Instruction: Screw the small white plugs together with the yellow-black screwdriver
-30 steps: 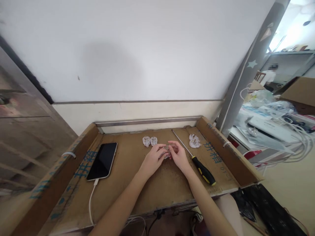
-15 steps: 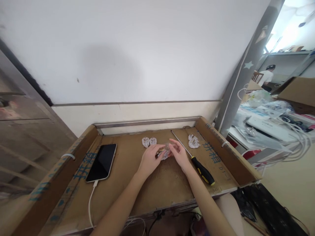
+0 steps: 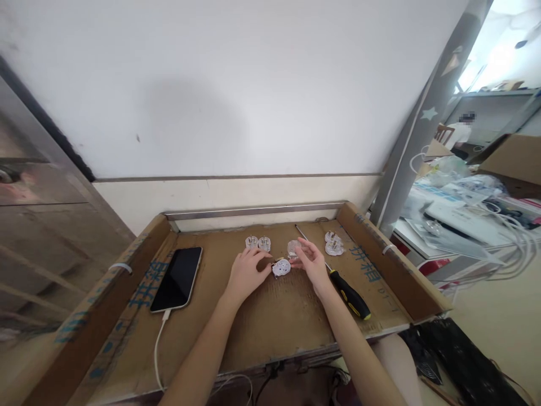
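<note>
A white, roundish plug part (image 3: pixel 281 268) with small holes and brass-coloured bits at its edge is over the cardboard, between my hands. The thumb and fingers of my left hand (image 3: pixel 249 273) pinch its left edge. My right hand (image 3: pixel 313 264) grips a clear plastic cover (image 3: pixel 293 248) at its right side, with the lower fingertips close to the white part. Behind my left hand stand two clear plugs (image 3: pixel 257 243), pins up. More clear plugs (image 3: pixel 333 243) sit at the back right. A black-and-yellow screwdriver (image 3: pixel 350 295) lies beside my right forearm, its shaft partly behind the hand.
The cardboard work surface (image 3: pixel 270 332) has raised cardboard sides and a metal rail (image 3: pixel 253 211) at the back. A phone (image 3: pixel 176 279) with a white cable (image 3: pixel 157 349) lies at left. Further right is a cluttered desk (image 3: pixel 460 220), with a person seated beyond.
My hands have moved apart. The clear cover is now separate from the white plug part, towards the back with my right hand, and the white part's face shows.
</note>
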A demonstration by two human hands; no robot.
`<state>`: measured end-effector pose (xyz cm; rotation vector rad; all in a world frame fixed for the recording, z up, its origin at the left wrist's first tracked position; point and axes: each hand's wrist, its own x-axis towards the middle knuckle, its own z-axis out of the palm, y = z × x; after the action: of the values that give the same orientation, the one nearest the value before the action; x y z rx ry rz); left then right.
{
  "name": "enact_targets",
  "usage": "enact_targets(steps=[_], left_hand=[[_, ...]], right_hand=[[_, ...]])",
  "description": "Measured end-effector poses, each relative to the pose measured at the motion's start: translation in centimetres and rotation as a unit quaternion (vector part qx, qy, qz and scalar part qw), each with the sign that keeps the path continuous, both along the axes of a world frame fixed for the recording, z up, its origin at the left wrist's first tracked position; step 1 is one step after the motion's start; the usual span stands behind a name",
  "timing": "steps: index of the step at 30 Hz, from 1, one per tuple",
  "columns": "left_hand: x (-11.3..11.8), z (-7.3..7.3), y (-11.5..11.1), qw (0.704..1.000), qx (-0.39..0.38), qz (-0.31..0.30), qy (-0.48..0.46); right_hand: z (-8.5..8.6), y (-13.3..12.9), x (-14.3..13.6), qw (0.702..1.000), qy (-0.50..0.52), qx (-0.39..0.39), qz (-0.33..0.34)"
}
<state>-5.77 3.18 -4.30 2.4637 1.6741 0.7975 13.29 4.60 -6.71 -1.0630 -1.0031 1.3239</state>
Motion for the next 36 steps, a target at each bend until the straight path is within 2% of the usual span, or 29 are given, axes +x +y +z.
enact_targets(steps=[6, 9, 13, 17, 21, 24, 30, 36], left_hand=[[0.3, -0.4, 0.0, 0.999, 0.02, -0.006, 0.044], [0.3, -0.6, 0.3, 0.999, 0.038, -0.016, 0.03], [0.2, -0.7, 0.6, 0.994, 0.067, -0.023, -0.082], [0.6, -0.9, 0.7, 0.97, 0.074, -0.022, -0.229], [1.2, -0.8, 0.2, 0.958, 0.067, -0.048, -0.276], [1.5, -0.5, -0.2, 0.962, 0.072, -0.038, -0.262], [1.4, -0.5, -0.2, 0.981, 0.112, -0.038, -0.156], [1.4, -0.4, -0.2, 0.978, 0.153, -0.053, -0.13]], right_hand=[[0.0, -0.1, -0.3, 1.0, 0.007, -0.002, 0.018], [0.0, -0.2, -0.3, 0.999, 0.006, -0.002, 0.033], [0.0, -0.3, -0.3, 0.998, -0.002, 0.001, 0.055], [0.0, -0.5, -0.4, 0.996, -0.013, 0.009, 0.093], [0.0, -0.7, -0.6, 0.99, -0.021, 0.011, 0.137], [0.1, -0.8, -0.6, 0.987, -0.023, 0.009, 0.157], [0.3, -0.9, -0.7, 0.985, -0.016, 0.007, 0.174], [0.2, -0.9, -0.8, 0.986, -0.009, 0.004, 0.168]])
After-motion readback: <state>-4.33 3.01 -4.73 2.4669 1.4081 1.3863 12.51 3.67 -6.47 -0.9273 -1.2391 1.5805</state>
